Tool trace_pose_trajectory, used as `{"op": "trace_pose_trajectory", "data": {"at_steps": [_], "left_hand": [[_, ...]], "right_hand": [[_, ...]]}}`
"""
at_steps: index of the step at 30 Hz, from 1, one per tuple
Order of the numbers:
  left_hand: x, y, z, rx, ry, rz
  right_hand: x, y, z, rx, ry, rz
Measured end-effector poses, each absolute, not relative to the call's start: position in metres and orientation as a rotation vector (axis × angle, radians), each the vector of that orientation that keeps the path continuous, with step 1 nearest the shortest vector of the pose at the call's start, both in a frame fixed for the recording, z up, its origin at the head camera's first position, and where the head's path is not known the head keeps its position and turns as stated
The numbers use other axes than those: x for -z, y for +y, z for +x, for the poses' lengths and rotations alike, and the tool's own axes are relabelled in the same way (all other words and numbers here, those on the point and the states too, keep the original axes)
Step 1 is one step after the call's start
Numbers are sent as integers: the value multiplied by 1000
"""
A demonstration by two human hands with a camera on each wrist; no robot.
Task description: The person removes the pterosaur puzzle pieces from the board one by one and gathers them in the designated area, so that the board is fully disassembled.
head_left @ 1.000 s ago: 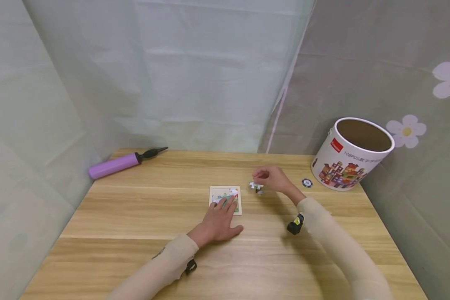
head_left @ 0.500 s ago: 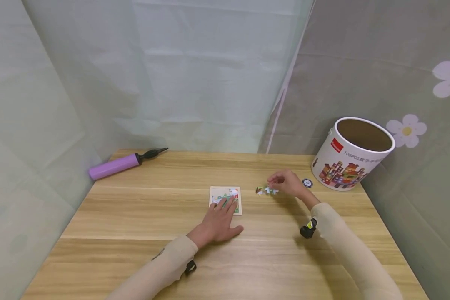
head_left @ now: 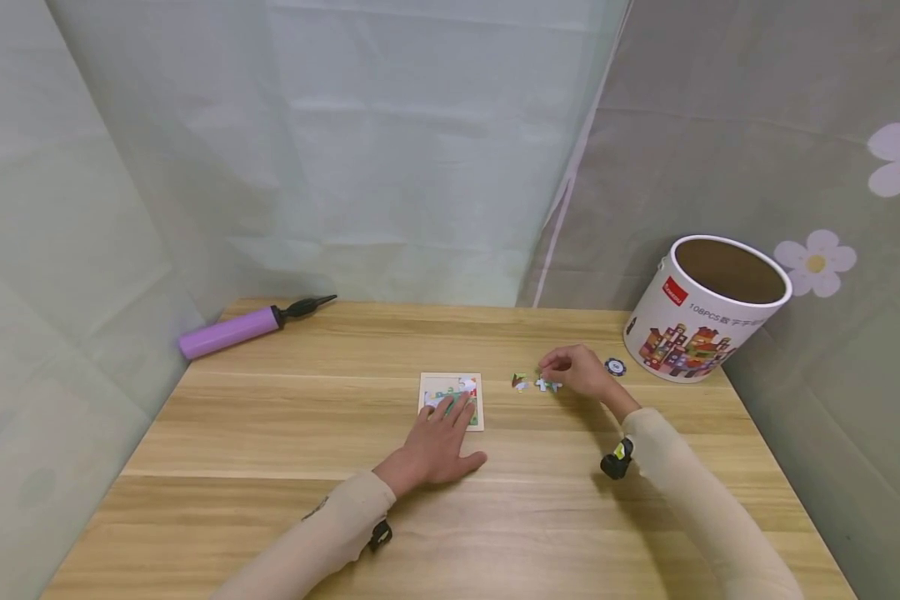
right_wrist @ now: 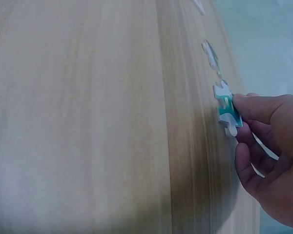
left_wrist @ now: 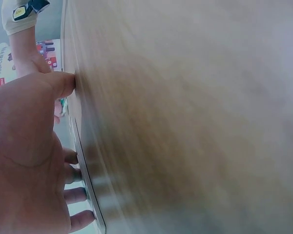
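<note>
My left hand (head_left: pixel 438 437) rests with its fingers spread over a small square jigsaw board (head_left: pixel 427 383), hiding much of its picture. The board has a pale wooden frame, and its coloured pieces show around the fingers. In the left wrist view the fingertips (left_wrist: pixel 78 195) lie along the board's edge, thumb on the table. To the right, my right hand (head_left: pixel 579 371) pinches a white and green jigsaw piece (right_wrist: pixel 225 108) between thumb and fingers, low over the wood. Another loose jigsaw piece (head_left: pixel 520 382), brown, green and white, lies between the board and that hand.
A blue and white poker chip (head_left: pixel 615 367) lies just beyond my right hand. Behind it at the right stands a large white bucket (head_left: pixel 701 325). A purple hand pump (head_left: pixel 228 332) lies at the back left of the wooden table (head_left: pixel 307 417). Curtains enclose the back and sides.
My right hand has moved to the right, with puzzle pieces shifting beneath it and a brown and green one coming into view apart. My left hand has stayed on the board.
</note>
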State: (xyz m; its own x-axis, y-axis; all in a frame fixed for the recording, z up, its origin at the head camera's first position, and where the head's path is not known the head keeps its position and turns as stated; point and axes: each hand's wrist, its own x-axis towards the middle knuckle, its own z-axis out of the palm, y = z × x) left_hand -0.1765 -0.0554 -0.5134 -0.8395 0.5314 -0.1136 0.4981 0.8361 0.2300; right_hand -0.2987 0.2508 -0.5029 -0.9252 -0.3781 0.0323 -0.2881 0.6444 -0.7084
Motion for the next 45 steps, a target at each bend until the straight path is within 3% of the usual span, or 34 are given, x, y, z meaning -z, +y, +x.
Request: {"op": "trace_pose_trajectory", "data": {"at_steps": [11,21,33,45], "left_hand": [[514,-56,-175,-304,2836,789],[511,-54,-169,-237,2871,757],[508,-58,-165,-303,2855,742],[504,-59,-165,-227,2857,795]], "right_hand": [[496,242,-303,1123,2787,-560],[480,198,-298,1138,2723,-730],[494,148,-302,1127,2624,-931],[503,130,-304,1034,2588,-1123]]}}
